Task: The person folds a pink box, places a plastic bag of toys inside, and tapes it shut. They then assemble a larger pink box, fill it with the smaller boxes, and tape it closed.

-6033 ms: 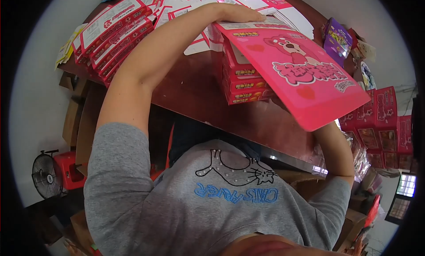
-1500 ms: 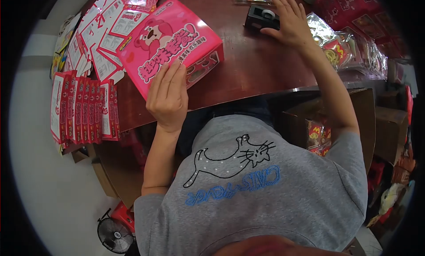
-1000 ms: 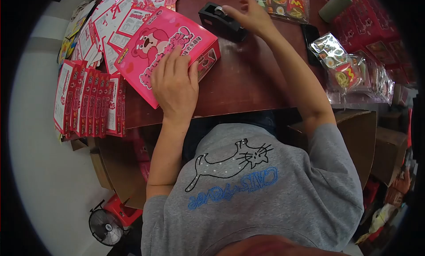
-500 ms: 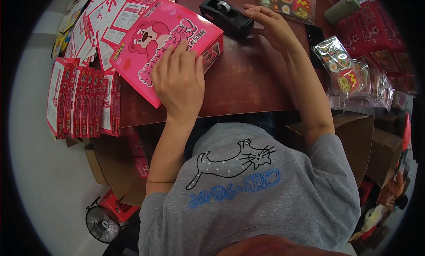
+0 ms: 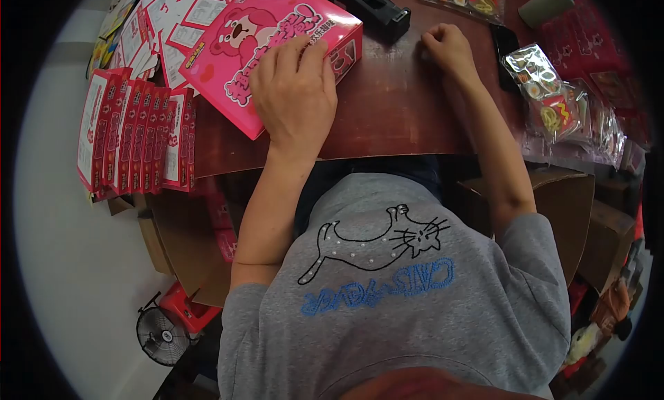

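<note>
A large pink box (image 5: 238,68) with a printed bear lies tilted on the dark red table (image 5: 394,109). My left hand (image 5: 294,95) rests on the box's near right part, palm down, its fingers slightly bent and a little apart, not gripping it. Over the table to the right, my right hand (image 5: 448,50) has its fingers curled in, thumb and forefinger close together; whatever they may hold is too small to make out. A black tape dispenser (image 5: 370,11) stands between the box and my right hand, touched by neither.
Folded pink boxes (image 5: 135,137) stand in a row at the table's left edge, with flat printed cards (image 5: 159,26) behind them. Plastic-wrapped packs (image 5: 546,95), a dark flat object (image 5: 505,54) and a green cylinder (image 5: 546,7) lie on the right.
My right hand has left the tape dispenser, moved nearer to me, and its fingers have curled in. My left hand stays on the box. The whole view has shifted slightly.
</note>
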### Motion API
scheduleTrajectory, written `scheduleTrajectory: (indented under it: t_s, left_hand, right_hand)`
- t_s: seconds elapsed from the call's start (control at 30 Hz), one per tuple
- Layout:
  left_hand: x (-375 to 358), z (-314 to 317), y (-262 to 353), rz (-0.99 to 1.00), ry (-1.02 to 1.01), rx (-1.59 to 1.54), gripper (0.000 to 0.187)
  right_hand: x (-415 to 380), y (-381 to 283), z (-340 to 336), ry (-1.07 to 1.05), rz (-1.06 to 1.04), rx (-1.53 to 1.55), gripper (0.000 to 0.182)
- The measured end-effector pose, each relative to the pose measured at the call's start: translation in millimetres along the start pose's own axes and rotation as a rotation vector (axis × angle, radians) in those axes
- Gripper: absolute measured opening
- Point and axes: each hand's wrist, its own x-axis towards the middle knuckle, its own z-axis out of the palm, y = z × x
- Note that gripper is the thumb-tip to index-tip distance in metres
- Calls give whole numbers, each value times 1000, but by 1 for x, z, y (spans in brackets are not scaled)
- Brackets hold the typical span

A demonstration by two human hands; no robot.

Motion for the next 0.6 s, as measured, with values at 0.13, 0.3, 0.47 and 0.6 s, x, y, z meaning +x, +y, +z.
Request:
scheduleTrajectory:
  t_s: [0.13,0.3,0.47,0.6]
  left_hand:
    - [-4,5,0,6,4,-16,22]
    - [1,3,6,24,6,54,35]
    - [0,5,6,176,-38,272,37]
    - [4,4,11,135,-101,255,37]
  right_hand:
    - [-44,-43,-5,144,-124,591,27]
    - [-71,-120,-25,-175,-214,918,40]
    - [-63,-126,-7,-145,-107,840,51]
    - [-49,-103,26,-93,-86,808,46]
